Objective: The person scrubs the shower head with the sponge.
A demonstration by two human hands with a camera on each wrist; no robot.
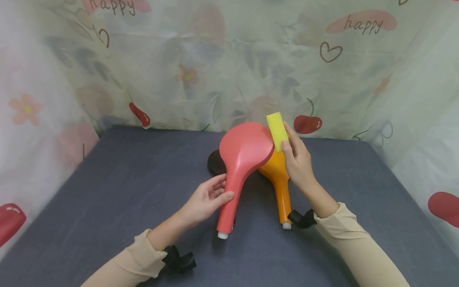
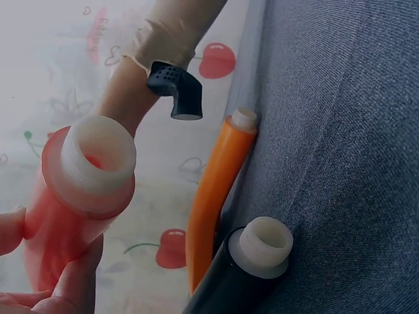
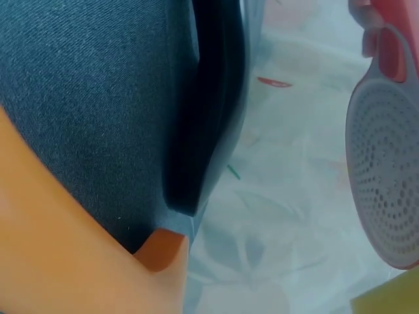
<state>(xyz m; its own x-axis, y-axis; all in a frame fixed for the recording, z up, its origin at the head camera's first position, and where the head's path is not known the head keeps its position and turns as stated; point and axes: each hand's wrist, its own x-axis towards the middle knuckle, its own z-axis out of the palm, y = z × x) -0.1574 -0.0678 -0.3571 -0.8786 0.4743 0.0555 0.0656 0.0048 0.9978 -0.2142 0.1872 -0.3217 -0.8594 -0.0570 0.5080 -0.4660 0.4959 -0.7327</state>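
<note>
My left hand (image 1: 204, 201) grips the handle of a coral-red shower head (image 1: 247, 145), raised over the table with its rounded back up. Its grey perforated spray face (image 3: 386, 176) shows in the right wrist view, and the hollow white threaded end (image 2: 108, 154) of the handle in the left wrist view. My right hand (image 1: 299, 163) pinches a yellow sponge (image 1: 277, 131) against the right edge of the red head. Below lie an orange shower head (image 1: 283, 195) and a black one (image 1: 215, 163), both partly hidden by the red one in the head view.
The handles of the orange and black shower heads (image 2: 239, 281) point toward me on the dark grey tabletop (image 1: 143, 191). Patterned cloth (image 1: 161, 79) hangs behind and along both sides. Black camera mounts (image 1: 179, 259) jut from both wrists.
</note>
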